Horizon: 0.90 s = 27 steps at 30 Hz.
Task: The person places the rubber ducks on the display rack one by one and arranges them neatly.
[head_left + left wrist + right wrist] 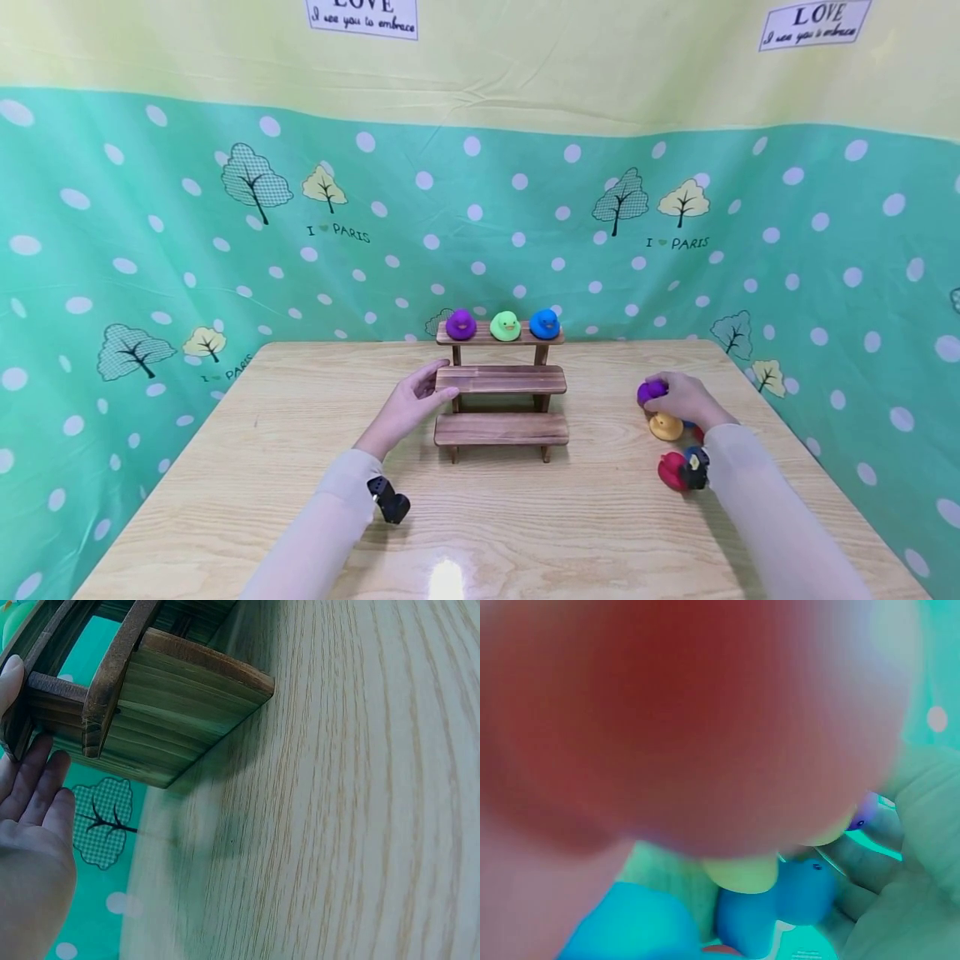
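Observation:
A three-tier wooden display stand (501, 429) stands at the middle of the table. My left hand (420, 393) holds the left end of its middle shelf, thumb on one side and fingers on the other; the left wrist view shows this hand (34, 847) against the stand's end (187, 697). On the top shelf sit a purple duck (461, 325), a light green duck (506, 326) and a blue duck (545, 324). At the right, my right hand (686, 398) pinches another purple duck (649, 392), partly hidden by the fingers.
Below the right hand lie a yellow-orange duck (665, 427) and a red duck (672, 472). Blue ducks (802, 892) show near the palm in the right wrist view, where a blurred red shape (690, 727) covers much. A patterned curtain (480, 200) hangs behind the table (300, 467).

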### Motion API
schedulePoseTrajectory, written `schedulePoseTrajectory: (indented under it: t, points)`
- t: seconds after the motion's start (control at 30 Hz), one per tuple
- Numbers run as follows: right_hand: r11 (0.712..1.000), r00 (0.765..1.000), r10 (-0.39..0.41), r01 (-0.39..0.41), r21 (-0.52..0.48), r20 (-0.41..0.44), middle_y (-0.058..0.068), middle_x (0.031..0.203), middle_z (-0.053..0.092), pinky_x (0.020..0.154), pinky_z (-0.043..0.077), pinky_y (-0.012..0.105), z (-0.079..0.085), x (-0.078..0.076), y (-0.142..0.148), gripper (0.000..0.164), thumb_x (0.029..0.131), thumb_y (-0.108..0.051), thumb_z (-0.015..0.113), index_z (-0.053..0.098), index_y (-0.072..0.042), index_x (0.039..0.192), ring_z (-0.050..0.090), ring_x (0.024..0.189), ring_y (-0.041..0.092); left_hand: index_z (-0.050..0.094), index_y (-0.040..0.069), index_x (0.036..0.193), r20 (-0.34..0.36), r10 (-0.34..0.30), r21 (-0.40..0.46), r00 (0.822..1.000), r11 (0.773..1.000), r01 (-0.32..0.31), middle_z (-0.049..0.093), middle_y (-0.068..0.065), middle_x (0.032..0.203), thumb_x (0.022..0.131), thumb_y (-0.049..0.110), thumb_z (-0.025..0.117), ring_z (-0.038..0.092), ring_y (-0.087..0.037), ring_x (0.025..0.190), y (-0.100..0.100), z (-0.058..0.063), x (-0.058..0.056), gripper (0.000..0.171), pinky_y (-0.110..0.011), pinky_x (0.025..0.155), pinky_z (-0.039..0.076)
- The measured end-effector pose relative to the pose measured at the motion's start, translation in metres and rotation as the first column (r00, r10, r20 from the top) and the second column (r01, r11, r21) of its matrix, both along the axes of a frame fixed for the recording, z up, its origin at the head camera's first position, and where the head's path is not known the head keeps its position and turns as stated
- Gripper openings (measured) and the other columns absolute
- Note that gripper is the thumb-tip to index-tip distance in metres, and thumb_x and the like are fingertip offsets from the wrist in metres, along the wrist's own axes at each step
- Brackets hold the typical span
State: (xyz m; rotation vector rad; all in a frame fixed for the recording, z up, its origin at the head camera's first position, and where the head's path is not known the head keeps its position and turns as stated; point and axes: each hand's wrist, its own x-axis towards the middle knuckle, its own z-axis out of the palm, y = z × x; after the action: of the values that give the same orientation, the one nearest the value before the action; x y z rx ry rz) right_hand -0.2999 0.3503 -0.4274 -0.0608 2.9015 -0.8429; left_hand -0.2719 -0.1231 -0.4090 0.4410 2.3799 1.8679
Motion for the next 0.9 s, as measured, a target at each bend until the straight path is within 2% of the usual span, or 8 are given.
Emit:
schedulePoseTrajectory:
  t: [0.17, 0.37, 0.67, 0.9]
  points:
    - [1.000, 0.999, 0.008, -0.007, 0.005, -0.036, 0.038, 0.132, 0.051, 0.096, 0.049, 0.062, 0.005, 0.001, -0.003, 0.062, 0.093, -0.023, 0.070, 0.048, 0.010, 0.140, 0.055, 0.115, 0.050, 0.038, 0.000, 0.152, 0.001, -0.002, -0.006, 1.000, 1.000, 0.002, 0.036, -0.024, 0.155, 0.095, 0.021, 0.072, 0.039, -0.040, 0.140, 0.000, 0.001, 0.000, 0.070, -0.045, 0.116, 0.032]
    - [1.000, 0.996, 0.028, -0.028, 0.005, -0.083, 0.038, 0.133, 0.051, 0.096, 0.049, 0.062, 0.018, 0.009, -0.012, 0.069, 0.093, -0.030, 0.071, 0.045, 0.009, 0.143, 0.056, 0.115, 0.050, 0.037, 0.000, 0.152, 0.002, -0.007, -0.006, 1.000, 1.000, 0.007, 0.036, -0.024, 0.155, 0.095, 0.021, 0.072, 0.040, -0.040, 0.139, 0.000, 0.002, 0.000, 0.070, -0.045, 0.116, 0.033]
    - [0.997, 0.969, 0.082, -0.076, 0.035, -0.234, 0.032, 0.120, 0.062, 0.088, 0.055, 0.055, 0.038, 0.020, -0.029, 0.057, 0.089, -0.021, 0.074, 0.055, 0.010, 0.133, 0.064, 0.101, 0.040, 0.039, 0.001, 0.152, 0.003, -0.012, 0.004, 1.000, 1.000, 0.012, 0.037, -0.024, 0.154, 0.095, 0.020, 0.072, 0.039, -0.039, 0.140, 0.000, 0.001, 0.000, 0.069, -0.044, 0.116, 0.033]
    - [0.996, 0.957, 0.090, -0.091, 0.009, -0.277, 0.028, 0.118, 0.064, 0.086, 0.057, 0.053, 0.050, 0.030, -0.042, 0.052, 0.089, -0.019, 0.073, 0.057, 0.008, 0.131, 0.064, 0.098, 0.037, 0.039, 0.001, 0.152, 0.001, -0.009, 0.002, 1.000, 1.000, 0.009, 0.036, -0.024, 0.155, 0.095, 0.021, 0.072, 0.039, -0.039, 0.140, 0.000, 0.000, -0.001, 0.069, -0.044, 0.116, 0.033]
